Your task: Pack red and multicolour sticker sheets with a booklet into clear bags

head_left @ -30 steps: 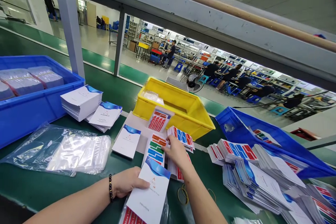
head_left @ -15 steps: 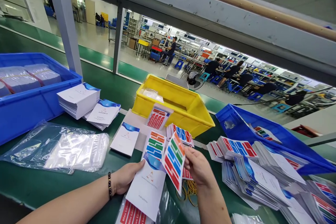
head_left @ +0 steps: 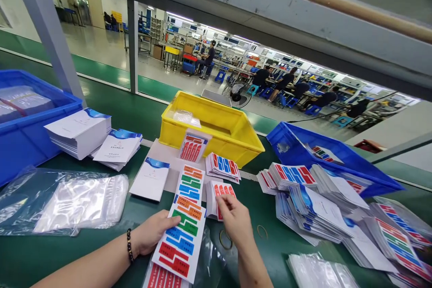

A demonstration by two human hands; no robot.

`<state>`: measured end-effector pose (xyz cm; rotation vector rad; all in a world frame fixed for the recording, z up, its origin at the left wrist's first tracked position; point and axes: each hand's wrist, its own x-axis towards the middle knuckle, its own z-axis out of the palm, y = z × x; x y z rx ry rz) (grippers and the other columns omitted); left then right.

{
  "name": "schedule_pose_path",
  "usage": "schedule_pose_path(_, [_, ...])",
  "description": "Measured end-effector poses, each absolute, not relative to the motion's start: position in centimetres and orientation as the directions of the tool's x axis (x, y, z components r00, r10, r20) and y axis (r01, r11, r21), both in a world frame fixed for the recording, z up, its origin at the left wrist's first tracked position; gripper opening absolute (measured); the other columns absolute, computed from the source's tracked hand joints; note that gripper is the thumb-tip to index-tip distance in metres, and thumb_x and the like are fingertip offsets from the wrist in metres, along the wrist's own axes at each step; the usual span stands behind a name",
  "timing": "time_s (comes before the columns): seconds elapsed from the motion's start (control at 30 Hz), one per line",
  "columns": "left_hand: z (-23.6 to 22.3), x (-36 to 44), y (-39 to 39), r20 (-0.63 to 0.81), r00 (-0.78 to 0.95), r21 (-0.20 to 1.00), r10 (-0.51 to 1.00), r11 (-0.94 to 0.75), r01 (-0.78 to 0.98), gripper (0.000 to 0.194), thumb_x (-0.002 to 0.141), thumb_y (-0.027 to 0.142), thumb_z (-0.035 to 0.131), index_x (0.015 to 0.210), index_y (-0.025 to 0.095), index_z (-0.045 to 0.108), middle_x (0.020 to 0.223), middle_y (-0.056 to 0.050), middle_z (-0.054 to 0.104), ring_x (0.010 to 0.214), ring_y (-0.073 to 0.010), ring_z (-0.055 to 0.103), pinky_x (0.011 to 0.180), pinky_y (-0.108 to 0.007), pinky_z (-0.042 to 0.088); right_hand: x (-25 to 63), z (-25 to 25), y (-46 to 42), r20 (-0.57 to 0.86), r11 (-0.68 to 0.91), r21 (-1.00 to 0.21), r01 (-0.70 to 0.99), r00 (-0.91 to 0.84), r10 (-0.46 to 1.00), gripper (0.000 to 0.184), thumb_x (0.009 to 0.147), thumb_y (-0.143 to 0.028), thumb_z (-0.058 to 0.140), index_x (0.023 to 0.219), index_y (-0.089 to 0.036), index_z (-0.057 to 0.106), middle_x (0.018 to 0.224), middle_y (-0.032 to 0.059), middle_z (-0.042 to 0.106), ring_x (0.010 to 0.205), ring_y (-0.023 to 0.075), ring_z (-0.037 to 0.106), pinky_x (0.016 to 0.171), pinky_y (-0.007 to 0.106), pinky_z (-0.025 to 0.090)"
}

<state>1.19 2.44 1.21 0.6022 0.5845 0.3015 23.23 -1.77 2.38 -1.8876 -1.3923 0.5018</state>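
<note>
My left hand (head_left: 157, 231) is closed on a sticker sheet (head_left: 182, 238) with orange, green, blue and red shapes, thumb on top. A blue edge of the booklet shows beneath it. Under its lower end lies a bagged sheet of red labels (head_left: 164, 276). My right hand (head_left: 234, 216) pinches at the top of a stack of red label sheets (head_left: 224, 189); whether a sheet is lifted I cannot tell. Just beyond my left hand lies another multicoloured sticker sheet (head_left: 191, 182), with a white booklet (head_left: 150, 180) to its left. A stack of sticker sheets (head_left: 222, 166) sits behind the red labels.
Clear plastic bags (head_left: 81, 202) lie at left, near booklet stacks (head_left: 79, 130) and a blue bin (head_left: 30, 139). A yellow bin (head_left: 216, 139) stands ahead. Booklets and sticker stacks (head_left: 317, 211) crowd the right before another blue bin (head_left: 354, 175). Rubber bands (head_left: 225, 239) lie by my right hand.
The multicoloured sticker sheet from my right hand now lies over the booklet in my left hand. My right hand has moved to the red label stack. The view has shifted right.
</note>
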Motion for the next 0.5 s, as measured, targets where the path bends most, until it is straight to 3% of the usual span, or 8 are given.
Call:
schedule_pose_path(0.1, [1.1, 0.9, 2.6, -0.435, 0.812, 0.576, 0.39, 0.813, -0.082, 0.047, 0.063, 0.039, 0.075, 0.096, 0.007, 0.063, 0.088, -0.014, 0.07, 0.079, -0.0228, 0.067, 0.08, -0.035, 0.048, 25.6, 2.8, -2.0, 0.28, -0.231, -0.527, 0.818, 0.423, 0.862, 0.033, 0.084, -0.041, 0.039, 0.077, -0.018, 0.062, 0.078, 0.0055, 0.062, 0.07, 0.0185, 0.056, 0.063, 0.028, 0.041])
schedule_pose_path(0.27, [1.0, 0.8, 2.6, -0.394, 0.845, 0.577, 0.362, 0.813, -0.08, 0.047, 0.062, 0.039, 0.075, 0.094, 0.006, 0.063, 0.087, -0.013, 0.07, 0.079, -0.0223, 0.067, 0.078, -0.033, 0.048, 27.3, 2.3, -2.1, 0.282, -0.383, -0.202, 0.901, 0.428, 0.859, 0.035, 0.082, -0.045, 0.046, 0.087, -0.015, 0.062, 0.086, 0.0109, 0.061, 0.079, 0.0241, 0.057, 0.067, 0.033, 0.041])
schedule_pose_path(0.37, [1.5, 0.8, 2.6, -0.417, 0.836, 0.605, 0.355, 0.796, -0.036, 0.047, 0.062, 0.043, 0.074, 0.092, 0.008, 0.063, 0.085, -0.011, 0.071, 0.079, -0.0213, 0.066, 0.079, -0.033, 0.048, 26.4, 1.9, -2.0, 0.338, -0.329, -0.123, 0.936, 0.351, 0.873, 0.036, 0.082, -0.047, 0.047, 0.09, -0.014, 0.059, 0.09, 0.0125, 0.059, 0.081, 0.0249, 0.055, 0.07, 0.034, 0.041])
schedule_pose_path(0.5, [2.0, 0.9, 2.6, -0.451, 0.81, 0.652, 0.374, 0.758, 0.013, 0.048, 0.062, 0.046, 0.072, 0.091, 0.009, 0.062, 0.082, -0.009, 0.071, 0.078, -0.0205, 0.066, 0.08, -0.032, 0.047, 24.2, 1.3, -1.7, 0.376, -0.251, -0.059, 0.966, 0.254, 0.891, 0.027, 0.082, -0.043, 0.048, 0.079, -0.017, 0.054, 0.083, 0.0121, 0.057, 0.074, 0.0246, 0.053, 0.065, 0.034, 0.042])
